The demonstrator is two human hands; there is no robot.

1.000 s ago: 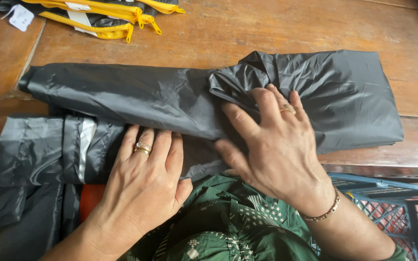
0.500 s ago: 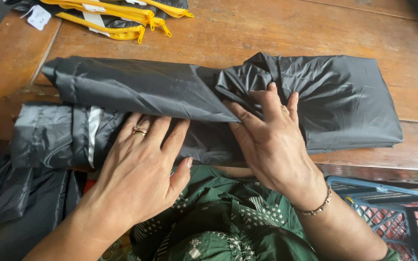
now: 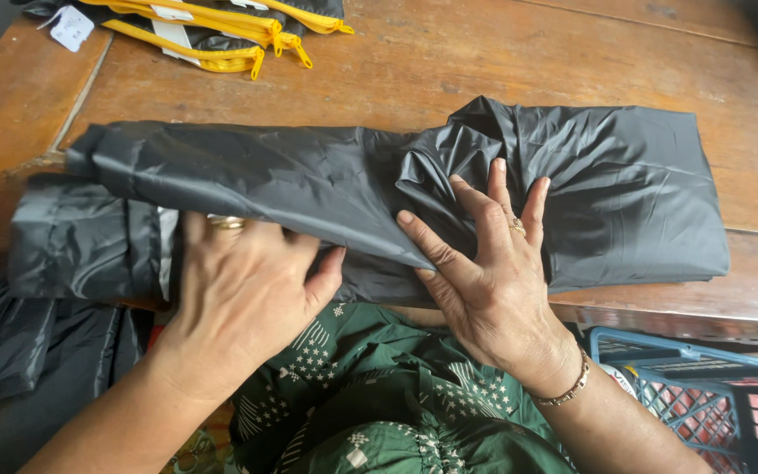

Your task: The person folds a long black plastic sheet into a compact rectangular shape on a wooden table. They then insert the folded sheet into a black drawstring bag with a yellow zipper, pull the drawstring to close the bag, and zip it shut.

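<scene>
A black, shiny garment (image 3: pixel 625 193) lies partly rolled and folded across the near edge of a wooden table (image 3: pixel 449 61). My left hand (image 3: pixel 239 298), wearing a ring, has its fingers tucked under the rolled left part of the garment near the table edge. My right hand (image 3: pixel 484 272), with a ring and a bracelet, presses flat with spread fingers on the bunched middle of the fabric.
More black fabric (image 3: pixel 19 342) hangs off the table at the lower left. Black items with yellow zips (image 3: pixel 221 35) and a white tag (image 3: pixel 72 26) lie at the far left. A blue plastic crate (image 3: pixel 704 395) stands at the lower right, beside my green patterned clothing (image 3: pixel 370 404).
My left hand's fingers have curled under the rolled fabric, where they lay flat on it before. My right hand has slid forward onto the bunched middle. The roll looks tighter.
</scene>
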